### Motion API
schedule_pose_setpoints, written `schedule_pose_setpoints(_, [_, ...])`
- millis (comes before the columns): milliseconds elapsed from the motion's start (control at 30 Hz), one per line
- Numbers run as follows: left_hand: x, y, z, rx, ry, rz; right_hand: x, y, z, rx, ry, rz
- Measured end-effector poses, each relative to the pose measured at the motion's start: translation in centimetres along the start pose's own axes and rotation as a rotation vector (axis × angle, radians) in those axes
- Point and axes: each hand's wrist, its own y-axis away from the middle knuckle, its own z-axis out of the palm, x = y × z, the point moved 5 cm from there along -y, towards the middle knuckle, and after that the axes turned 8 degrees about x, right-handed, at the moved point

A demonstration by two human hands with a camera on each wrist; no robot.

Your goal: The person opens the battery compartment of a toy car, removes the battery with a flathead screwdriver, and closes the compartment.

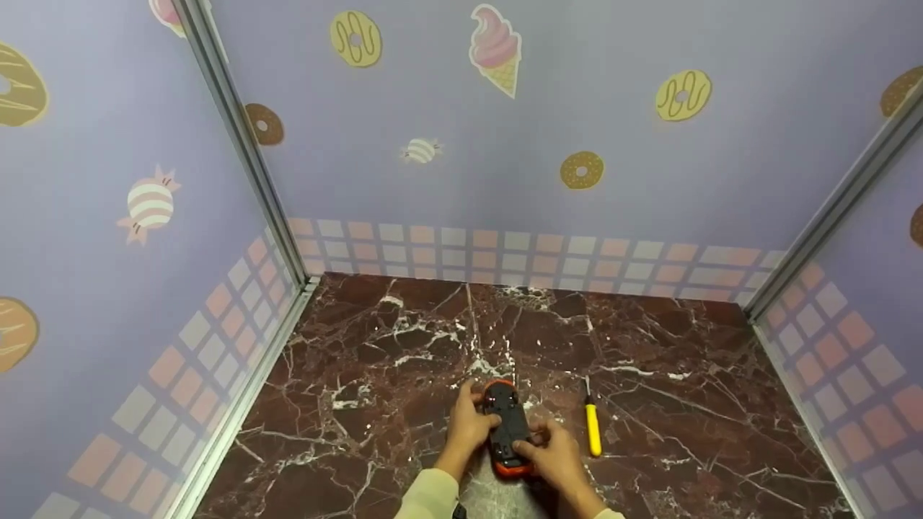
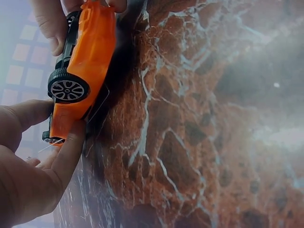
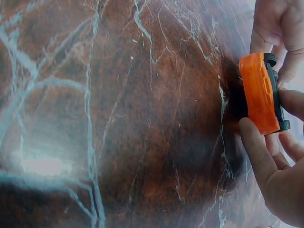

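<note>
Head cam was worn up high, angled forward and down, so the marbled surface (image 1: 670,411) and far wall (image 1: 447,194) were caught; the orange toy car (image 1: 512,417) was shot side-on, way closer, from both wrists.

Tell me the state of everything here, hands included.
Toy car: upside down, held in both hands.
Wheels in view: on the car.
Left hand: gripping the car's side.
Right hand: gripping the car near its closer end.
Yellow-handled screwdriver: lying unheld on the marbled surface.
</note>
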Motion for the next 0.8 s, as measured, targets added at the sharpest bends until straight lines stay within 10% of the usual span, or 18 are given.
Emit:
schedule_pose_setpoints(467, [-0.1, 0.6, -0.2, -0.031, -0.027, 0.009, -0.3, 0.1, 0.0, 0.032, 0.048, -0.005])
schedule_pose_setpoints(800, [0.3, 1.2, -0.4, -0.179, 0.072, -0.036, -0.5, 0.2, 0.0, 0.068, 0.129, 0.002])
